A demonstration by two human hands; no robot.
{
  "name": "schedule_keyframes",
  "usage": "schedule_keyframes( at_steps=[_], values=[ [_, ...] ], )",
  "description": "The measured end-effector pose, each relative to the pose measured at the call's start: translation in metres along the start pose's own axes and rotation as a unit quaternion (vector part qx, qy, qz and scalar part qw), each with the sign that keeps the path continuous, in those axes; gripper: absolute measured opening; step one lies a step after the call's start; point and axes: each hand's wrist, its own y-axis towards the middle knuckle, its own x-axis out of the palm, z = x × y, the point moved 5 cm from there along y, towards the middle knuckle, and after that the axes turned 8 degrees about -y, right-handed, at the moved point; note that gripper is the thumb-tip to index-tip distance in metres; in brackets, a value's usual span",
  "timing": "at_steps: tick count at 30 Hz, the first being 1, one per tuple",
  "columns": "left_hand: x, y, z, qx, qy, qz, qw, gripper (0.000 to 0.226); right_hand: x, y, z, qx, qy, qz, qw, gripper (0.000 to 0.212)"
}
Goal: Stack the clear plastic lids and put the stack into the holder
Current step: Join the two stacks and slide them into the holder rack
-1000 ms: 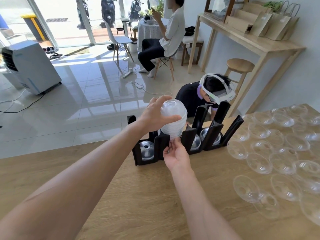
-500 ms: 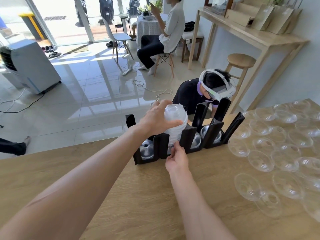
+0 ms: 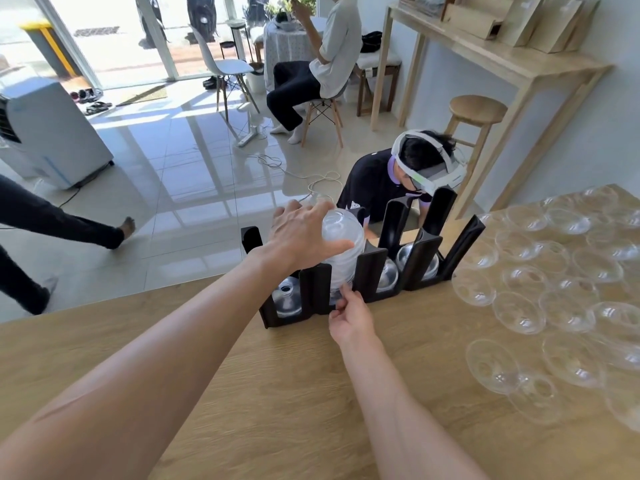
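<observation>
A stack of clear lids [image 3: 341,252] stands in the second slot from the left of a black holder [image 3: 367,275] on the wooden worktop [image 3: 277,393]. The left hand [image 3: 301,233] curls its grip over the stack's top while the right hand [image 3: 349,318] pinches its base. Loose lids [image 3: 554,289] lie spread to the right.
</observation>
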Motion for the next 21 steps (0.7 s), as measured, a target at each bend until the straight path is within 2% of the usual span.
schedule_keyframes(
  at_steps=[10,16,21],
  values=[
    [0.015,0.011,-0.002,0.004,0.1,-0.056,0.993,0.086,-0.009,0.006,0.003,0.024,-0.012,0.019,0.999,0.038],
    [0.012,0.014,0.01,0.035,0.169,-0.054,0.983,0.077,-0.008,0.01,0.002,0.014,-0.019,0.026,0.999,0.034],
    [0.011,0.013,0.015,0.04,0.175,-0.059,0.982,0.082,-0.011,0.009,0.002,0.002,-0.002,0.039,0.999,0.03]
  ],
)
